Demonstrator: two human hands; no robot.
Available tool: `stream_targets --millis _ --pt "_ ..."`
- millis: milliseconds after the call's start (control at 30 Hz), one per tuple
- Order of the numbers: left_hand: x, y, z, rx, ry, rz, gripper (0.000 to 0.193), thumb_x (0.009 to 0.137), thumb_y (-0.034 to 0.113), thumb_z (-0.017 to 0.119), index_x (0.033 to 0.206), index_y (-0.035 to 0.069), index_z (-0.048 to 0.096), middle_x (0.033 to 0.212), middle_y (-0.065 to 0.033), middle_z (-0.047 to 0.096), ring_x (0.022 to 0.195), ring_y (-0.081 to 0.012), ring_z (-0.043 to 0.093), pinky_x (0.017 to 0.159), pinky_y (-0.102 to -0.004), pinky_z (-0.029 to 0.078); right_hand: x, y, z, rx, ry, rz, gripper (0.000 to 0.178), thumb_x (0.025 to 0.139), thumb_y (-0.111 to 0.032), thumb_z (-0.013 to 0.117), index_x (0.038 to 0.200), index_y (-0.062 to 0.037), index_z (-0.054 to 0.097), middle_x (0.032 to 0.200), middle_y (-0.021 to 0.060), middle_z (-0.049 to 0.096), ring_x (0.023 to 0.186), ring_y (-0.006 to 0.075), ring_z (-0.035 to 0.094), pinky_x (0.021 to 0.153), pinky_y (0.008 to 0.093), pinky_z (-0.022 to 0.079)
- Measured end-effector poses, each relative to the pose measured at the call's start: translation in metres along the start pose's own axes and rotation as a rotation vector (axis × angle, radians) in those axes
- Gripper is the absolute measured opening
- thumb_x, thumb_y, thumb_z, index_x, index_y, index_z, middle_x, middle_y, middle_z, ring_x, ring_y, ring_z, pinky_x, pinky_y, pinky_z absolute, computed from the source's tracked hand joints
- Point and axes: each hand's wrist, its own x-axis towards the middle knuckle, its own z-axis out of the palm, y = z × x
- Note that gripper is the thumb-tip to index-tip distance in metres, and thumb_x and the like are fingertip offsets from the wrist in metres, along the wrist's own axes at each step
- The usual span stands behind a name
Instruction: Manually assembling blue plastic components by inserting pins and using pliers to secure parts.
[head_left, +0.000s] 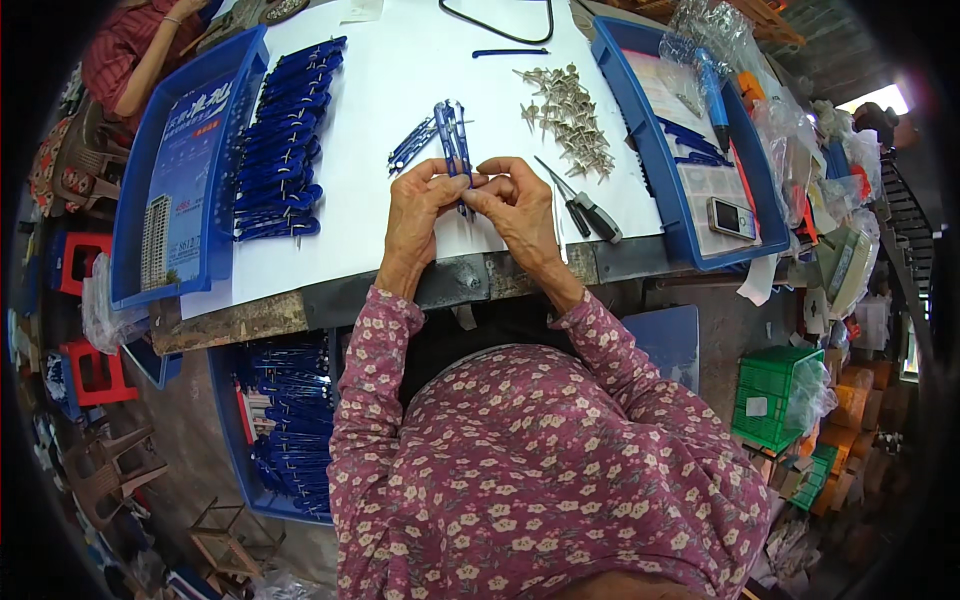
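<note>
Close to the table's near edge, my left hand and my right hand are drawn together, thumbs nearly meeting. Between their pinched fingers stands a slim dark-blue two-legged piece, its lower end partly hidden by the fingertips. Just behind my left hand lie a few loose blue strips. Beyond my right hand spreads a pile of small silvery metal pieces. A screwdriver and a tool with a black-and-grey handle lie beside that hand.
Stacked blue pieces line the left, beside a blue tray. On the right, another blue tray holds a phone and blue strips. A lower bin with blue pieces sits below the table. Another person's arm shows far left.
</note>
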Motion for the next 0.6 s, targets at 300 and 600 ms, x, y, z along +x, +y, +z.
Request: stream_targets --millis 300,600 --pt "-0.0026 -0.003 -0.0012 0.053 -0.06 0.015 0.02 0.078 0.005 0.057 0.095 -0.006 0.055 0.084 -0.0148 0.064 0.072 -0.0146 0.062 0.069 -0.0238 0.051 -0.0016 0.0089 -0.006 0.056 -0.025 0.0 0.037 0.076 -0.002 0.06 0.111 0.0069 0.05 0.068 0.0014 0.058 0.064 0.005 0.054 0.06 0.0177 0.044" --pt "-0.0052 -0.0051 -0.0001 0.08 -0.083 0.061 0.021 0.079 0.004 0.058 0.096 -0.007 0.055 0.084 -0.0152 0.064 0.073 -0.0147 0.062 0.069 -0.0241 0.05 -0.0084 0.0037 -0.0052 0.106 -0.007 -0.008 0.038 0.076 -0.002 0.061 0.113 0.0028 0.053 0.062 -0.0042 0.049 0.055 0.0017 0.042 0.05 0.0155 0.034"
